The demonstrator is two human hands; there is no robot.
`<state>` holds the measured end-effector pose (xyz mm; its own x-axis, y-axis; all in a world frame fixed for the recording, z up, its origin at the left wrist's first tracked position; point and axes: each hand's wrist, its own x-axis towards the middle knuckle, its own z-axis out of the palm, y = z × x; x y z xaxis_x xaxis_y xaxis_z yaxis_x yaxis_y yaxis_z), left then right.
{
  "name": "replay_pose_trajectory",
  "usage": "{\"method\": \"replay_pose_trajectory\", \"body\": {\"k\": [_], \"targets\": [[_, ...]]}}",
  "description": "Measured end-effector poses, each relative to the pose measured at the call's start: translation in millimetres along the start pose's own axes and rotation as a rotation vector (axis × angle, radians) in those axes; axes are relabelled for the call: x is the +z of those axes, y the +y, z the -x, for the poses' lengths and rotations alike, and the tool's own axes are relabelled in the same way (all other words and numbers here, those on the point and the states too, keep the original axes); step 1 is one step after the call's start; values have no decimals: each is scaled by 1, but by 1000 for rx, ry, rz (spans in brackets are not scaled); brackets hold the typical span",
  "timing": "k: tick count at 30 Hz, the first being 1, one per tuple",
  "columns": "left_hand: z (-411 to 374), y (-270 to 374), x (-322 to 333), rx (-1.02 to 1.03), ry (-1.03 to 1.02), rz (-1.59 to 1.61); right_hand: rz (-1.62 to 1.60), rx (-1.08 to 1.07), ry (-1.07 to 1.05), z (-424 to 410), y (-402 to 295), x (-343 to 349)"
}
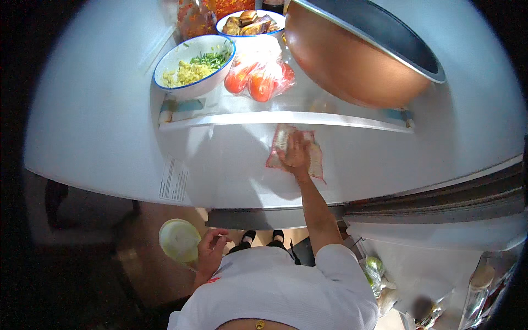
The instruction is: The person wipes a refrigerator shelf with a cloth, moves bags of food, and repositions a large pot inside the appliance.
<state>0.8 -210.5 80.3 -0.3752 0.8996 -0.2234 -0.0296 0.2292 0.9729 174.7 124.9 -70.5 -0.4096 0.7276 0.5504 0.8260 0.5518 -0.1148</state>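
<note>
Before me is the white interior of a refrigerator. My right hand (296,154) lies palm down on a thin, pale cloth (316,163) with pink edging, pressing it against the white surface (239,165) below the shelf. The thumb is spread from the other fingers, and part of the cloth is hidden under them. Close to my waist, outside the refrigerator, is my left hand (212,249), its fingers loosely bent with nothing visible in them. A pale green round basin (180,240) appears just left of it; whether they touch cannot be told.
On the shelf (284,118) stand a bowl of minced garlic and chopped greens (196,68), bagged tomatoes (260,82), a bowl of brown food chunks (251,25) and jars (196,20). A large copper-coloured pot (354,57) overhangs at right. The open door (429,264) carries bagged produce (373,272).
</note>
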Motion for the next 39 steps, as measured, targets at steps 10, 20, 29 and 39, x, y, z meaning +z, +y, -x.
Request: {"method": "replay_pose_trajectory", "body": {"k": [10,20,29,39], "targets": [[-23,5,11,58,-51,78,-1516,304,-1159,131,-128,-81],[4,6,-19,19,183,27,-935,332,-398,-3,-23,-106],[32,-2,-36,72,322,-185,-137,137,-567,-117,-88,27],[-51,50,-72,796,628,-261,-409,-500,-299,-24,-139,55]]}}
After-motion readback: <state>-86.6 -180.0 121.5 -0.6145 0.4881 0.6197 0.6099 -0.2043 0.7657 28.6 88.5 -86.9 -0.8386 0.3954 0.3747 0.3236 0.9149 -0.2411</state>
